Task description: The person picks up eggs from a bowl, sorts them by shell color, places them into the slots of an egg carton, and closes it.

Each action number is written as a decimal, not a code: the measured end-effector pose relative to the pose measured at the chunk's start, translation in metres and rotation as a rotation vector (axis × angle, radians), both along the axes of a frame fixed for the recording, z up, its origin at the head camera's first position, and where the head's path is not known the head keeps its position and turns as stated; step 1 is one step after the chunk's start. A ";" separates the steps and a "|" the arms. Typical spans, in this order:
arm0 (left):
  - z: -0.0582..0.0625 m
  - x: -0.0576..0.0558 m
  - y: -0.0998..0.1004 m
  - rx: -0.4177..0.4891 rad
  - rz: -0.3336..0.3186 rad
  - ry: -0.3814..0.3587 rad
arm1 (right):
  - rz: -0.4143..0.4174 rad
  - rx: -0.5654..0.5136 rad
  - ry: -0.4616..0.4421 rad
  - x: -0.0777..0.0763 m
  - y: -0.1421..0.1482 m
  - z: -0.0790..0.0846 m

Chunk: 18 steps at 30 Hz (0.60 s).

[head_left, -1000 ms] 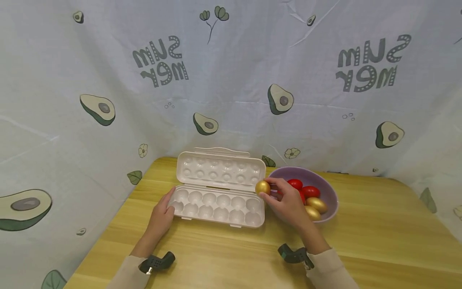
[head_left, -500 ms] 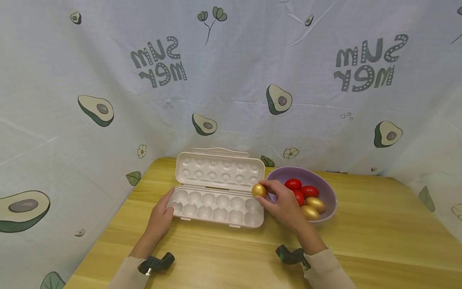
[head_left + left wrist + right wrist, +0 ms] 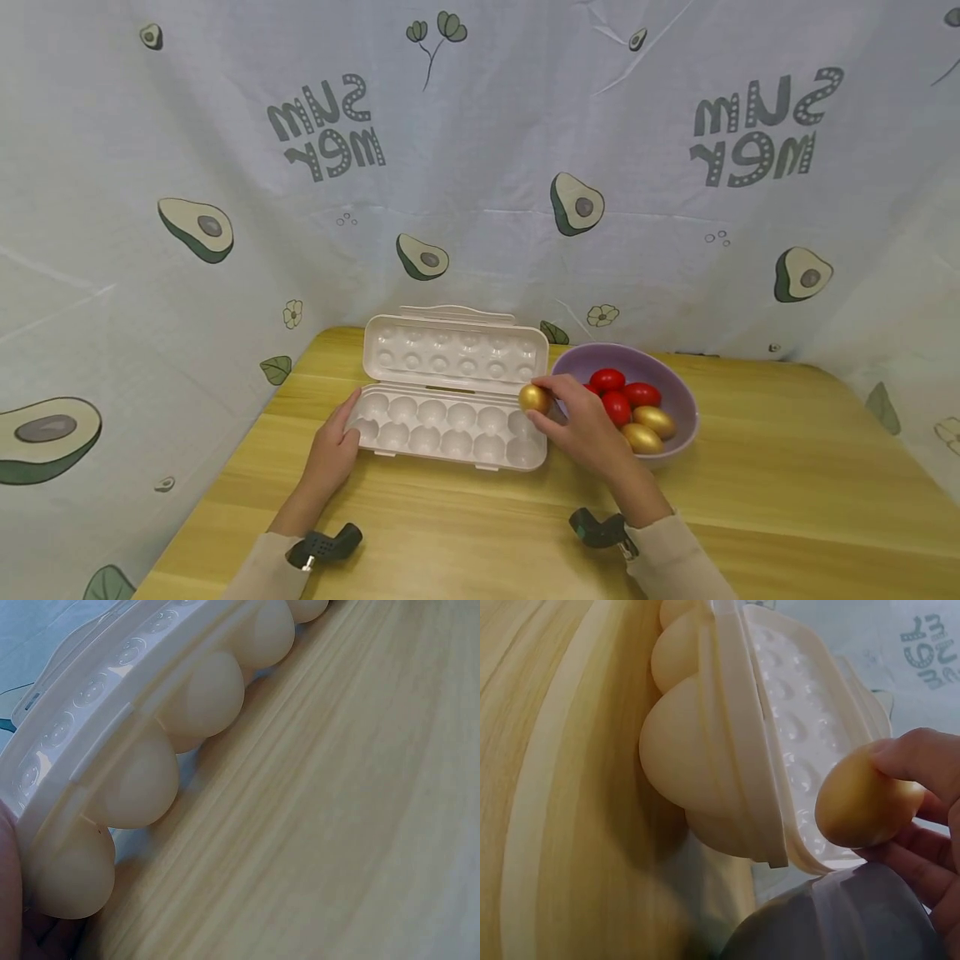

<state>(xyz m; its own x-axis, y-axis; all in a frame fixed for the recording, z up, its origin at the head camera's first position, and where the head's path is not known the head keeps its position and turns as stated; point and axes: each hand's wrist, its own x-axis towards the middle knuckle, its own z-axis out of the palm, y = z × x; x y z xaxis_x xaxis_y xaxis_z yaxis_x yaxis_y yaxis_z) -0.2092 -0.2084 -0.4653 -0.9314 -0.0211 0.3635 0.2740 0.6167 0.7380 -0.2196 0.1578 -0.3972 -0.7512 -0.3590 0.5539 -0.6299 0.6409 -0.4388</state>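
Leftward and slightly down over the past second, the right hand (image 3: 588, 421) has brought a gold egg (image 3: 534, 399) further inward over the right end of the egg carton (image 3: 453, 427). Its thumb and fingers pinch that egg, which partly hides the carton's far right cup. Behind the carton's two rows of cups, the lid (image 3: 456, 352) stands open, leaning back. The left hand (image 3: 332, 446) grips the carton's left end, thumb at the near corner; how far its fingers wrap underneath I cannot tell, since the left wrist view catches only the hand's edge. Both hands are well apart, at opposite ends of the carton.

Just right of the carton, a purple bowl (image 3: 681, 392) holds red eggs (image 3: 608, 380) and two more gold eggs (image 3: 654, 421). Beneath the carton lies a wooden table (image 3: 465, 521), and behind it hangs an avocado-print curtain (image 3: 465, 175).
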 end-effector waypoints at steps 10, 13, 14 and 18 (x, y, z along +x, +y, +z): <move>0.000 0.000 0.000 0.001 0.005 0.004 | -0.030 0.135 0.004 0.002 -0.005 -0.001; -0.001 0.000 -0.001 -0.004 0.005 0.005 | -0.020 0.168 -0.004 0.003 -0.005 -0.002; -0.001 -0.001 -0.001 -0.005 0.005 0.004 | -0.016 0.176 -0.005 0.003 -0.005 -0.002; -0.002 -0.001 0.000 -0.001 0.004 0.004 | -0.010 0.196 -0.009 0.002 -0.005 -0.003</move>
<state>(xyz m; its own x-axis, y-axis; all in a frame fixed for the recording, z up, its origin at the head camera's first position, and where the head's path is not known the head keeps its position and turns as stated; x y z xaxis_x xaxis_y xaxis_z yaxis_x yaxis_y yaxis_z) -0.2101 -0.2089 -0.4669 -0.9299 -0.0241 0.3671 0.2746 0.6187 0.7361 -0.2171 0.1526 -0.4002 -0.7597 -0.4520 0.4675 -0.6198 0.7208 -0.3104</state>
